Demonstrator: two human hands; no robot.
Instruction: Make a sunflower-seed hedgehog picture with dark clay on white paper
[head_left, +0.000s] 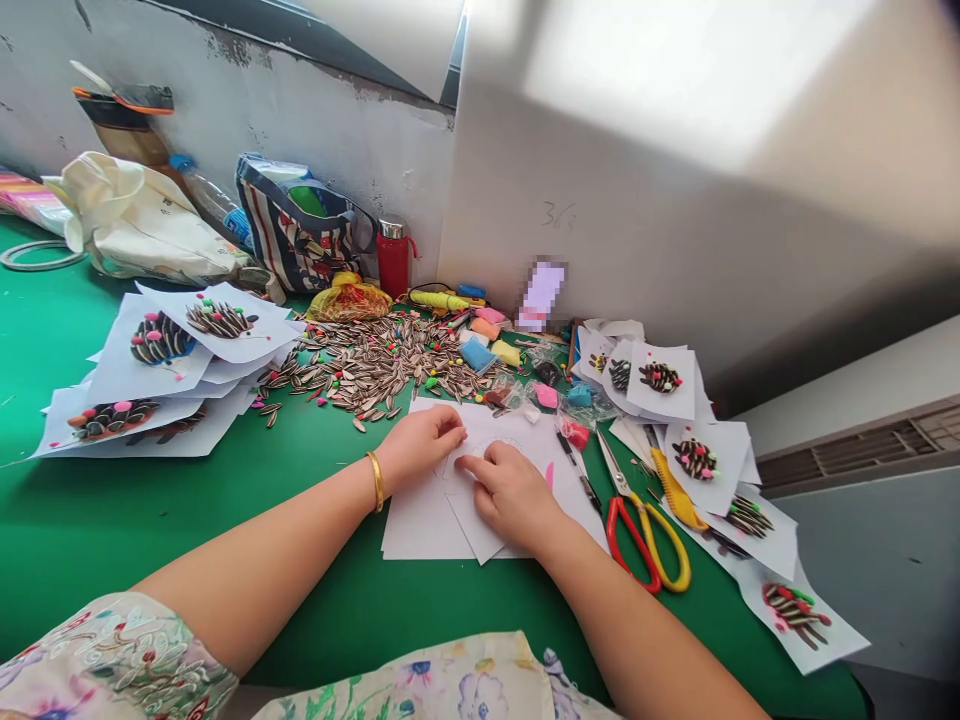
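White paper sheets (pixel 424 520) lie in front of me, with a smaller sheet (pixel 480 535) on top that bears faint drawn lines. My left hand (pixel 424 445) is over the upper left of the sheets, thumb and fingertips pinched together; what is between them, if anything, is too small to make out. Beside it, my right hand (pixel 517 495) rests on the smaller sheet, index finger stretched out towards the drawing and thumb apart from it, the other fingers curled. A pink strip (pixel 550 475) shows right of that hand. A black pen (pixel 581 475) lies at the paper's right edge.
Striped sunflower seeds (pixel 375 360) are heaped behind the paper, near coloured clay packets (pixel 476 355). Scissors (pixel 637 530) and a yellow utility knife (pixel 675 490) lie at right. Seed-decorated sheets are stacked left (pixel 105 385) and right (pixel 694 400). A red flask (pixel 394 260) stands by the wall.
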